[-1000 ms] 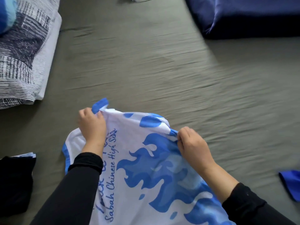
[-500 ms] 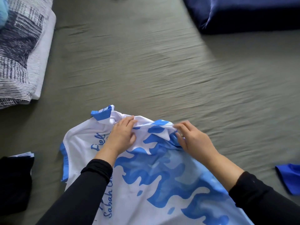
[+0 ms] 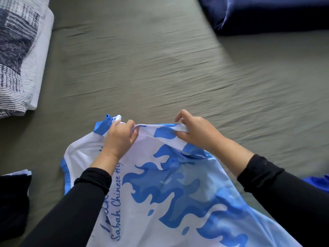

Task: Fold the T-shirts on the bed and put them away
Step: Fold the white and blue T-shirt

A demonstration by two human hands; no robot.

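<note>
The white-and-blue T-shirt (image 3: 170,189) lies at the bed's (image 3: 160,68) near edge; left hand (image 3: 119,138) and right hand (image 3: 197,134) both pinch its far hem (bunched, taut between them); light, limp, probably slippery fabric; best held at corners.

- We see two arms, both in long black sleeves: left sleeve (image 3: 74,207), right sleeve (image 3: 288,196).
- Sleeve fabric looks matte and plain; we spot no print or logo on it.
- Both cuffs are snug and stop at the wrist, slightly bunched.
- Left hand (image 3: 119,138) and right hand (image 3: 197,132) are bare: we see no gloves.
- Some motion blur, so finer fabric detail is unreadable.
</note>
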